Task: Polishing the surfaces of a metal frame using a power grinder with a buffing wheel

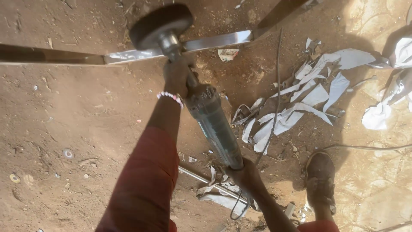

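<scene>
I am watching the left hand (177, 77) wrapping its fingers tight around the grinder (210, 118) neck, the right hand (243, 174) clamping its tail; the tool's long axis is running up-left, its disc (159, 25) meeting the metal bar (206, 43) ahead.

Both hands grip a green grinder (212, 122): left hand (177, 75) near disc (159, 25), right hand (245, 172) at rear; disc on steel bar (214, 41).
</scene>
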